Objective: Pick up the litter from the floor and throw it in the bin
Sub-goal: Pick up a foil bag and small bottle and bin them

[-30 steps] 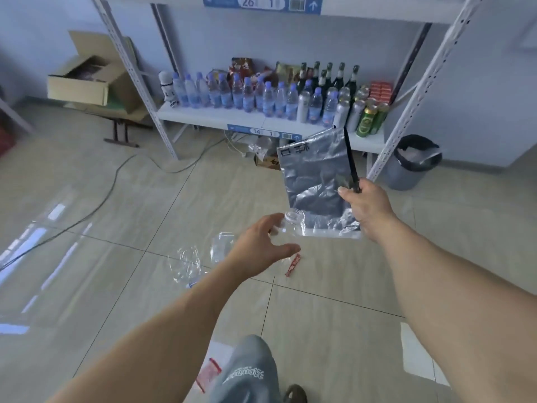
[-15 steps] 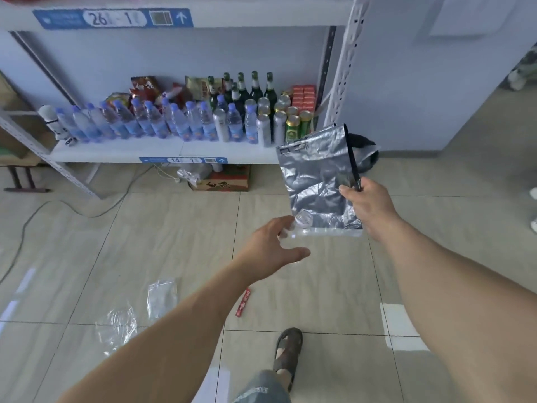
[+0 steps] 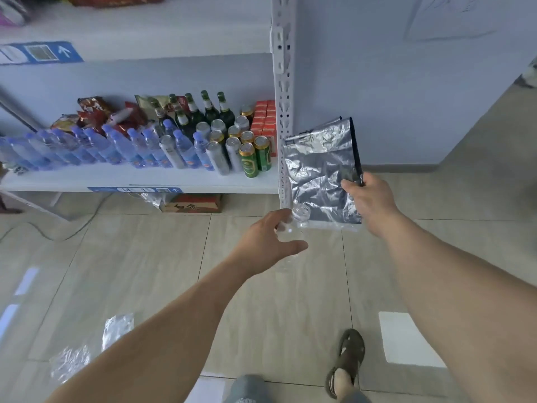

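My right hand pinches the right edge of a crinkled silver foil bag, held upright in front of the shelf post. My left hand grips a clear, empty plastic bottle; its open neck points up, touching the bag's lower left corner. On the floor at lower left lie two clear plastic wrappers. The bin is hidden behind the foil bag or out of frame.
A white metal shelf rack stands ahead, its low shelf packed with water bottles, cans and green glass bottles. A cardboard box and a cable lie under it. My sandalled foot is on the tiles.
The view has swung right and closer to the shelf. Both hands keep their hold on the bag and bottle. The red wrapper and the bin have dropped out of sight.
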